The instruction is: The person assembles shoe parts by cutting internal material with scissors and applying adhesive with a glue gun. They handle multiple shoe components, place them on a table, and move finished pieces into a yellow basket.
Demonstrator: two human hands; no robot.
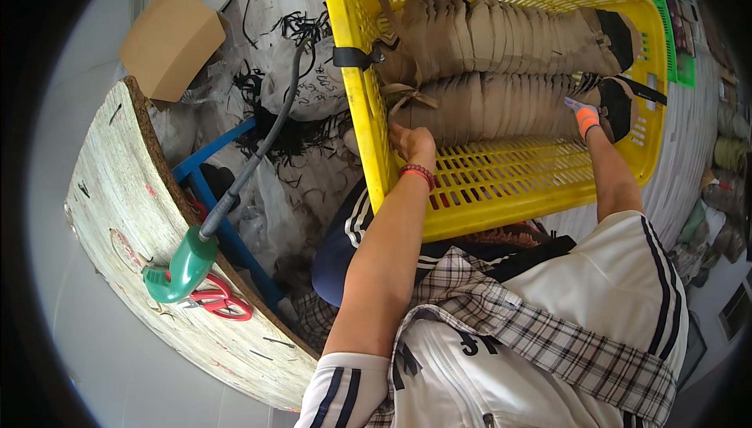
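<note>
Inside a yellow plastic basket [486,222] lie two long rows of tightly nested tan-brown fabric pieces, each with a dark piece at its right end. My left hand [413,146] is at the left end of the near row [501,107], close to the basket's left wall; its fingers are partly hidden. A thin brown tie [413,99] hangs over that end. Near the right end of the same row, my right hand [583,117], in an orange and pale glove, rests with fingers stretched out against the pieces. The far row [509,36] lies untouched behind it.
To the left, a worn board [117,169] on a blue frame [215,150] bears a green-handled tool [188,260] with a grey cable and red-handled scissors [223,300]. Beyond are a cardboard box [172,44], plastic bags and dark scraps. A green crate [680,60] stands far right.
</note>
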